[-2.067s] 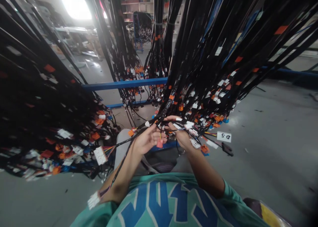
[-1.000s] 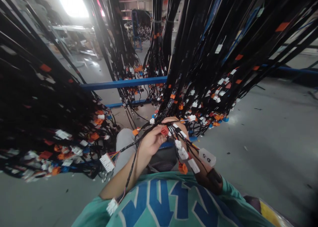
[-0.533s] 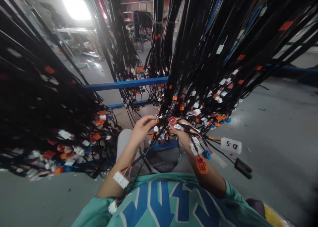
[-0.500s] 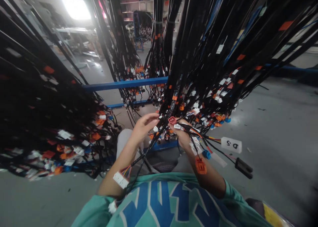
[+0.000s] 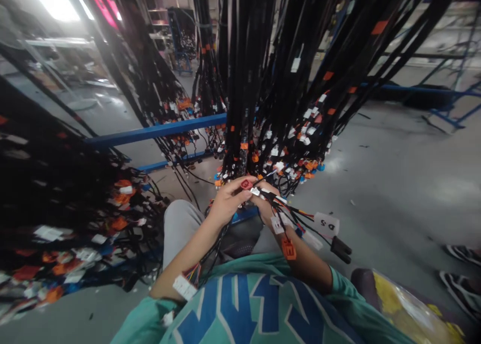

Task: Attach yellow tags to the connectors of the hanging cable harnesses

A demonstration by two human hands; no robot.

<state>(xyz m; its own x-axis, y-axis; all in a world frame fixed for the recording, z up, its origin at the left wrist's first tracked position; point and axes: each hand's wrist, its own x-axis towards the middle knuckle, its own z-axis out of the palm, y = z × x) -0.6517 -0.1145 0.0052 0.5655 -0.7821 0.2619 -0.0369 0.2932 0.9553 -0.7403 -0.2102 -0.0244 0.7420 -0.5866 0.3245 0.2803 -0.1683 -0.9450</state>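
My left hand (image 5: 224, 202) is closed, its thumb and fingers pinching around a small red connector (image 5: 246, 184). My right hand (image 5: 266, 203) touches it from the other side, closed on a wiring harness (image 5: 268, 196) whose branches fan out over that wrist; its fingertips are partly hidden. From these branches hang a white connector (image 5: 278, 223), an orange connector (image 5: 289, 249), a black connector (image 5: 341, 248) and a white tag (image 5: 326, 225) marked "D 5". A small white connector (image 5: 255, 191) sits beside the red one. Across my left forearm lies a wide white connector (image 5: 185, 287) with coloured wires.
Thick bundles of black harnesses (image 5: 248, 58) hang in front, with another mass (image 5: 56, 193) at left. A blue rail (image 5: 158, 131) crosses between them. At lower right are a plastic bag with yellow contents (image 5: 404, 304) and a person's shoes (image 5: 460, 289).
My left hand has moved right, from apart with its fingers loosely spread to a pinch at the red connector beside my right hand. The view has swung to the right.
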